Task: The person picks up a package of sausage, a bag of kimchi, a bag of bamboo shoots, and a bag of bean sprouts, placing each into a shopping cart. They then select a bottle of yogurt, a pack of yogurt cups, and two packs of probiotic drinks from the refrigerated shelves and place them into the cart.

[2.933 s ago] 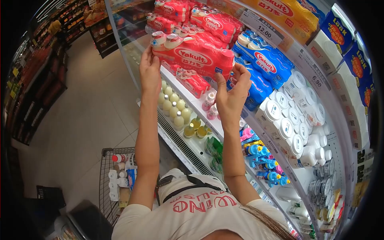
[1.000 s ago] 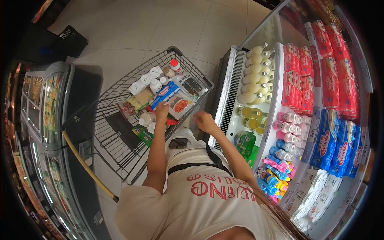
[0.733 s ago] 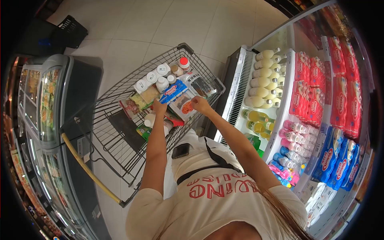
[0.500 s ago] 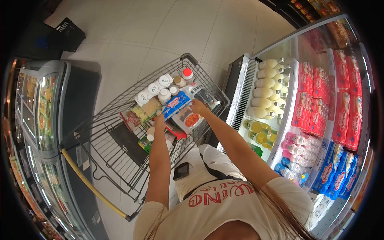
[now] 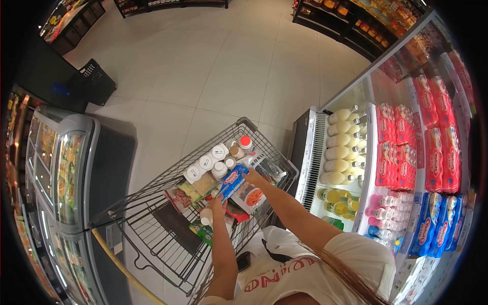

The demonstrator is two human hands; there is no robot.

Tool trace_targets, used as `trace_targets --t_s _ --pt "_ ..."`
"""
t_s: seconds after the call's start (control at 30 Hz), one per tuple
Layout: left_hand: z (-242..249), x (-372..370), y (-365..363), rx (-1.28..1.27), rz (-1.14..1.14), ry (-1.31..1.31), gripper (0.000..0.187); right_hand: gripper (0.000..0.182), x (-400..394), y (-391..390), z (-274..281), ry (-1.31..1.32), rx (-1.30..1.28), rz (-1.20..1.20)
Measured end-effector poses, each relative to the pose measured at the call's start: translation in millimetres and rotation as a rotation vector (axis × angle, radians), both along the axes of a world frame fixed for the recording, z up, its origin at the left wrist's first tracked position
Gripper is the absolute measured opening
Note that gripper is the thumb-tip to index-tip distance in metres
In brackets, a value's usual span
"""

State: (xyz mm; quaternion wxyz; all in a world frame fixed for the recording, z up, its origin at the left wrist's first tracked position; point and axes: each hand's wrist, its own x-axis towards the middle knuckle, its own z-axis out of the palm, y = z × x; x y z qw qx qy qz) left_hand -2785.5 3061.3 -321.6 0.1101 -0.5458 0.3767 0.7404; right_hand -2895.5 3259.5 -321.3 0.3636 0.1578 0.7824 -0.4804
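Note:
A blue Yakult multipack lies slanted over the groceries inside the shopping cart. At its lower end my left hand is closed on the pack, and my right hand grips the upper end. Under and beside it is a food package with an orange picture. White-lidded tubs, a white bottle with a red cap and a dark clear-wrapped package sit around it. Nearer me in the cart is a green package.
On the right, an open chiller holds milky bottles, red multipacks and more blue Yakult packs. A glass-fronted freezer stands left, with a black basket beyond it. The cart's yellow handle is at lower left.
The view has tilted up, so the cart and chiller sit lower and more far shelves show. Both hands stay on the Yakult pack inside the cart.

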Motion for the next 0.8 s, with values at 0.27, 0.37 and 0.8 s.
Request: trace_targets --t_s 0.27,0.37,0.8 --pt "39.7 27.1 -7.2 -0.115 -0.168 0.232 0.03 0.069 29.0 10.0 -8.3 -0.18 0.084 -0.321" --pt "61.0 30.6 -3.6 -0.184 -0.279 0.328 0.038 0.061 48.1 27.6 3.9 -0.308 -0.137 -0.424" --pt "316.6 26.1 79.6 -0.048 -0.44 0.939 0.053 0.04 157.5 123.1 317.9 0.55 -0.39 -0.639"
